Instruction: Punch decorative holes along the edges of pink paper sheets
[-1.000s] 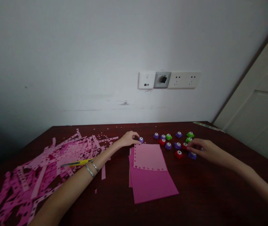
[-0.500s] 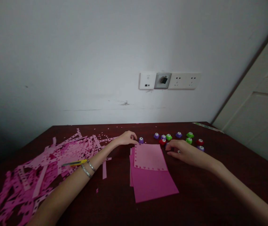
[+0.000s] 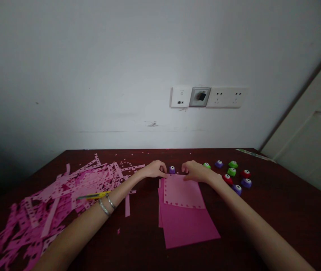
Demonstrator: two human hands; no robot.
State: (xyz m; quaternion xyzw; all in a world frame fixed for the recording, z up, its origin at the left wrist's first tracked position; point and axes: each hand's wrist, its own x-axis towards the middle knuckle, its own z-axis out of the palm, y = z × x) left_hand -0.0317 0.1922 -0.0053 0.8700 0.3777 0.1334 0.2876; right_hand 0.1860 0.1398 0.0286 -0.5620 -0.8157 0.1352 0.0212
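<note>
A light pink sheet of paper (image 3: 183, 191) with punched hearts along its left and bottom borders lies over darker pink sheets (image 3: 190, 227). My left hand (image 3: 155, 169) is at its top left corner, fingers curled and thumb on the paper; the fingertips are partly hidden. At the far edge sits a purple craft punch (image 3: 172, 170), between my two hands. My right hand (image 3: 196, 171) is just right of that punch, thumb on the top edge of the sheet and fingers bent but apart from the thumb.
Several more punches stand at the right, among them green ones (image 3: 232, 172), a red one (image 3: 227, 179) and a purple one (image 3: 236, 189). Pink paper strips (image 3: 50, 203) pile up at left, with a yellow pen-like tool (image 3: 95, 195) on them. A wall (image 3: 121, 75) rises behind the table.
My right hand has moved left from the group of punches to the top edge of the light pink sheet. My left hand stays at the sheet's corner. The view has shifted slightly.
</note>
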